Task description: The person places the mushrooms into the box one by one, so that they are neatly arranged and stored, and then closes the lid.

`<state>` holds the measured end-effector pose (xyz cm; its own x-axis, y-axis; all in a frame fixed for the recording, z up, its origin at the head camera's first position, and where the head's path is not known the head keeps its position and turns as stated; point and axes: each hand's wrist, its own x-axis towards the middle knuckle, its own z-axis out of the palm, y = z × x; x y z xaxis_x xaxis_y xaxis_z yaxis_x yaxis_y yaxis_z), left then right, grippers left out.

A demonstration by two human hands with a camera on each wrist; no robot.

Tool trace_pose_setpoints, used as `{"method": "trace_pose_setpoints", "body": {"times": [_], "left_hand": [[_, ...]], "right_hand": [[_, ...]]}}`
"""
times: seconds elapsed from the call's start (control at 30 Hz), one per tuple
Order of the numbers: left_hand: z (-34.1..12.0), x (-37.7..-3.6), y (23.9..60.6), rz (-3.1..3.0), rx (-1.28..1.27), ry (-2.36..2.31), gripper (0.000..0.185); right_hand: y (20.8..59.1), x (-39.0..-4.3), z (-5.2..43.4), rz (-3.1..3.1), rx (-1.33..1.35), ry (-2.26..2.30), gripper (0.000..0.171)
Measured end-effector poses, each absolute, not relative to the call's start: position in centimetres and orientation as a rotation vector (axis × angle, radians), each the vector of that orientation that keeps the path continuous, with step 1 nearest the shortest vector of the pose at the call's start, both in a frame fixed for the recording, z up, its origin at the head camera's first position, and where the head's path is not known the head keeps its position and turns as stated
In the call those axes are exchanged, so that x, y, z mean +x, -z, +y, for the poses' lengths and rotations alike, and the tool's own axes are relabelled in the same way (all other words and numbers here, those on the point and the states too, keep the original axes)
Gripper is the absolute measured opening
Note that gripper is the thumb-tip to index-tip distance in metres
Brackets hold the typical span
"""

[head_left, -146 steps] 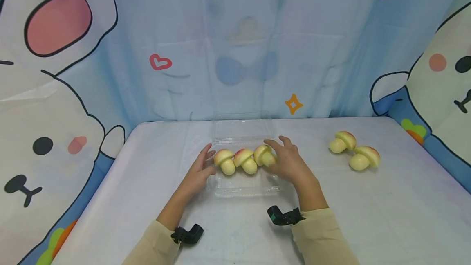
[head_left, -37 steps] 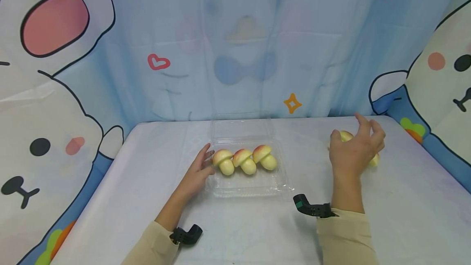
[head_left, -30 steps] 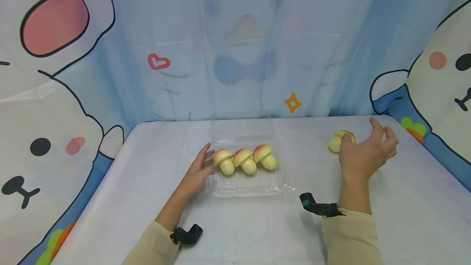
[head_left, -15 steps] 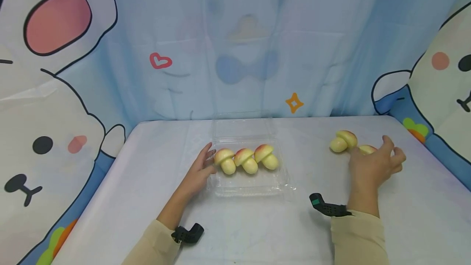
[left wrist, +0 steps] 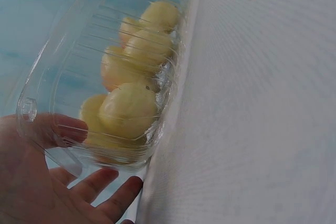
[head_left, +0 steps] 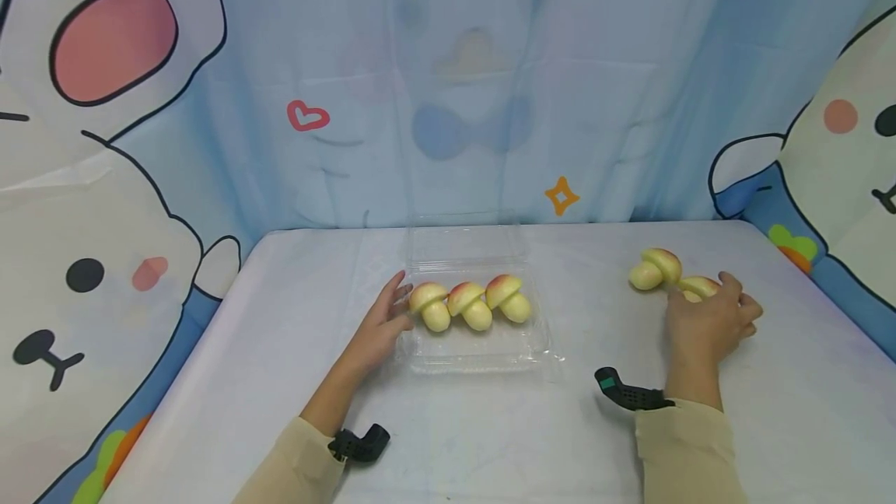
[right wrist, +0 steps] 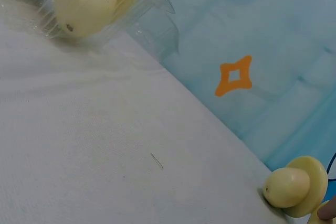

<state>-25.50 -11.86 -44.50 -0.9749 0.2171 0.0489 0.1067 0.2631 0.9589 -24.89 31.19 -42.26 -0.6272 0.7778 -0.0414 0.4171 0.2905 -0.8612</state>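
Note:
Three pale yellow toy mushrooms with reddish caps, one of them a toy mushroom, sit in a row in a clear plastic clamshell box, its lid raised at the back. At the box's left side rests my left hand; in the left wrist view its fingers are fairly straight and spread against the plastic wall. At the right, my right hand grips another toy mushroom, its thumb and fingers around the cap; the hand hides much of it. Just behind lies one more toy mushroom.
A white cloth covers the table. Behind it hangs a blue printed curtain with cartoon animals at both sides. Black wrist cameras, such as the left wrist camera, sit at both sleeves.
My right hand has left the boxed mushrooms, moved right to the two loose ones, and lowered with its fingers closing around the nearer one. My left hand has stayed at the box.

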Motion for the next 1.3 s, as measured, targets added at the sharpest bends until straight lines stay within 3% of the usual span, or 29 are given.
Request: {"method": "trace_pose_setpoints", "body": {"times": [1.3], "left_hand": [[-11.9,-25.72,44.75,2.434,0.303,-1.818,0.088]], "right_hand": [[41.56,-24.61,31.82,-1.989,-1.096,-1.354,0.07]]}}
